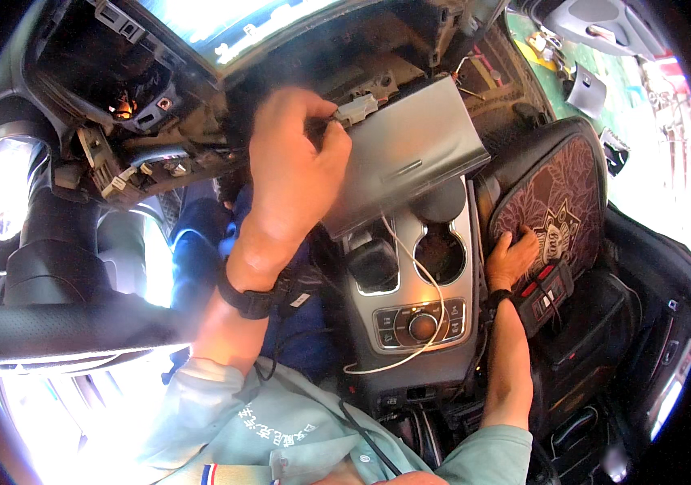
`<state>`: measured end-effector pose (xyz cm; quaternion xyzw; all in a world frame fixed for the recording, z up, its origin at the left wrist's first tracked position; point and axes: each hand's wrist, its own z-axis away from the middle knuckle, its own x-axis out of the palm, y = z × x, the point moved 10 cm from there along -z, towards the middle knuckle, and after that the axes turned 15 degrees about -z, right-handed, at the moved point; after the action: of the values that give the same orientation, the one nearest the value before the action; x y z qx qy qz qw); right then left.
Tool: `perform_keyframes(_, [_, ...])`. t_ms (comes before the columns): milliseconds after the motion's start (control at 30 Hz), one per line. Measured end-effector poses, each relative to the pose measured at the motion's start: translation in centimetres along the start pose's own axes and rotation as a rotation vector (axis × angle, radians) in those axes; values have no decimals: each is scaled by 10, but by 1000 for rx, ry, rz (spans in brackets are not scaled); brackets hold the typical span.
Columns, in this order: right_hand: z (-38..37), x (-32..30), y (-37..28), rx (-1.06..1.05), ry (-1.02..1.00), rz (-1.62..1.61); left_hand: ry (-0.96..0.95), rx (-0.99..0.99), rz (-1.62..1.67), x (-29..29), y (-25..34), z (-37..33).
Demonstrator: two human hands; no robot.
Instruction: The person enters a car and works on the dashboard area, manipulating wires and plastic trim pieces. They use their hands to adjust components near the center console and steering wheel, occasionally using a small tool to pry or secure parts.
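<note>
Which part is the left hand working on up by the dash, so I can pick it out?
Start at the silver centre console with its round knob, then go up to the flat grey metal box tilted above it. At that box's upper left corner sits a small pale plastic connector, right at the left hand fingers; it is the only light-coloured block there.

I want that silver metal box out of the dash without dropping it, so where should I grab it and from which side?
Probably by its long side edges, coming from the seat side toward the dash. The silver metal box sits tilted, flat top facing up, near end over the centre console. The left hand is at its far left corner by a white connector, so support the lower right edge with the right hand.
</note>
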<state>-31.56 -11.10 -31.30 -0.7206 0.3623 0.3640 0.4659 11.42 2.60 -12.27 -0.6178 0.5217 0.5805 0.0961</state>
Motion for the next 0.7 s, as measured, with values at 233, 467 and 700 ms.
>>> perform_keyframes(233, [-1,1,2,9,-12,-9,49,101,-66,-2,7,0])
perform_keyframes(467, [1,4,4,29,-28,6,44,105,-110,-5,19,1])
perform_keyframes(700, [3,3,4,18,-32,26,15,129,14,-20,43,33])
